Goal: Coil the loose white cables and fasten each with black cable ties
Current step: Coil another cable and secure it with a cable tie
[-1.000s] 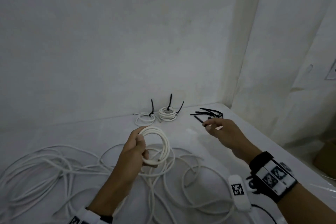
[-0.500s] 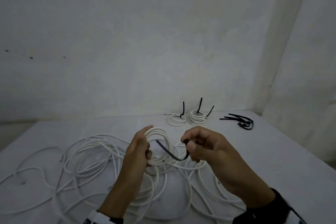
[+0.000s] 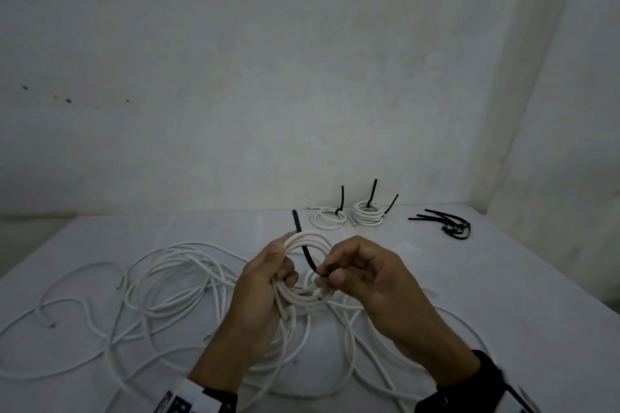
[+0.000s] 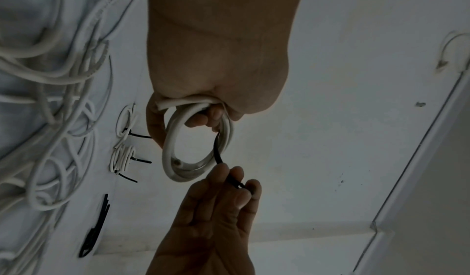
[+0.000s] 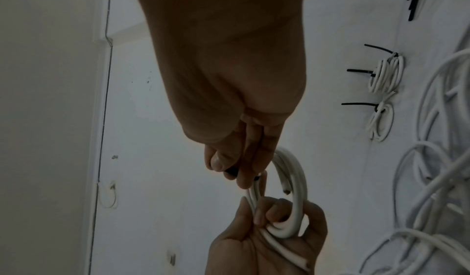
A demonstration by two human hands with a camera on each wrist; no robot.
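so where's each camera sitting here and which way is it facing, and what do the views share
Head: worn on the head, facing forward and down at the white table; shows both forearms, left hand, right hand.
Left wrist: looks along the left hand gripping the coiled white cable.
Right wrist: looks along the right hand pinching the black cable tie.
Shared: all three show both hands, the coil, the two tied white coils.
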